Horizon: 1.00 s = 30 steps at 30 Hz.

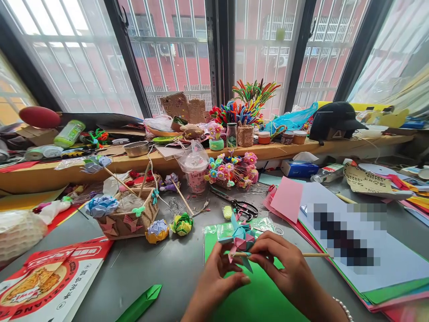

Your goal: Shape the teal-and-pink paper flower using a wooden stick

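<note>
A folded paper flower (240,231) in light blue and pink is held sideways between my two hands, above a sheet of green paper (258,295). The curled fingers of my left hand (217,273) grip the flower at its left side, while the thumb stands apart below. My right hand (284,259) pinches at the flower's base around a thin wooden stick (315,255). One end of that stick shows at the flower, and the other juts out to the right. Part of the stick is hidden by my right fingers.
Black-handled scissors (243,206) lie just beyond the flower. A cardboard box (134,219) with paper flowers stands left. Stacked coloured paper (342,223) lies right. A green folded strip (142,304) and a red-and-white food bag (56,277) are near the front left.
</note>
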Available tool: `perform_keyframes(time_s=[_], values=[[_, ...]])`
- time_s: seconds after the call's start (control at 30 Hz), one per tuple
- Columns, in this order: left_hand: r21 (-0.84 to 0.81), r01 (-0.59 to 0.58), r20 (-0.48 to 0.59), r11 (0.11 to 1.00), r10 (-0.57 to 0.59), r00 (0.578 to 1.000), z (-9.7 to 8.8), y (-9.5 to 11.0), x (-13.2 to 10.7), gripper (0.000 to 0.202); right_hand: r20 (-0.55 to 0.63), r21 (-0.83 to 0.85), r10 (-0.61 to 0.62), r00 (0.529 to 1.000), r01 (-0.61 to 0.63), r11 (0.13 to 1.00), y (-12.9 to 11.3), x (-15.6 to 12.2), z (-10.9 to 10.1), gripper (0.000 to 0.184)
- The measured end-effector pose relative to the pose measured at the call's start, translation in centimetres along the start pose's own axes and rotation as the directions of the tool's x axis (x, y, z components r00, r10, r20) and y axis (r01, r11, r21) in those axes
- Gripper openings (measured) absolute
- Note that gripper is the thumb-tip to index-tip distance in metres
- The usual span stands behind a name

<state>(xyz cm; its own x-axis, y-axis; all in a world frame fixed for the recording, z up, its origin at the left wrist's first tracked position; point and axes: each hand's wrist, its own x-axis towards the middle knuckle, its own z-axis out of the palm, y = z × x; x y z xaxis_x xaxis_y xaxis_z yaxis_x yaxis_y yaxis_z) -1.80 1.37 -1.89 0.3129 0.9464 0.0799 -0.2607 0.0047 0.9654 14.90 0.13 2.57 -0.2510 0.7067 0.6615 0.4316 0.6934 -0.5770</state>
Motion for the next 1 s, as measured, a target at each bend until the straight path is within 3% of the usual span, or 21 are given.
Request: perform_keyframes(time_s=[0.1, 0.2, 0.43, 0.7, 1.0], values=[[-0.186, 0.216, 0.109, 0.959, -0.198, 0.974, 1.0, 0.3, -0.1, 0.039, -0.025, 0.003, -0.017, 1.0, 0.017, 1.0, -0.2, 0.0, 0.1, 0.014], [-0.274, 0.303, 0.124, 0.913, -0.279, 0.952, 1.7, 1.0, -0.5, 0.035, -0.056, 0.0, -0.047, 0.997, 0.047, 0.999, -0.4, 0.1, 0.1, 0.014], [-0.337, 0.227, 0.065, 0.914, -0.218, 0.974, 2.1, 1.4, -0.6, 0.032, -0.039, 0.073, -0.019, 0.999, 0.022, 0.997, -0.4, 0.0, 0.5, 0.013], [-0.269, 0.115, 0.016, 0.956, -0.115, 0.993, 2.2, 1.3, -0.7, 0.03, -0.043, 0.146, 0.018, 0.999, -0.012, 0.989, -0.1, -0.2, 0.7, 0.01], [-0.242, 0.171, 0.075, 0.955, -0.157, 0.985, 2.4, 1.2, -0.9, 0.025, -0.2, 0.015, -0.129, 0.971, 0.135, 0.991, -0.6, -0.3, 1.1, 0.012]])
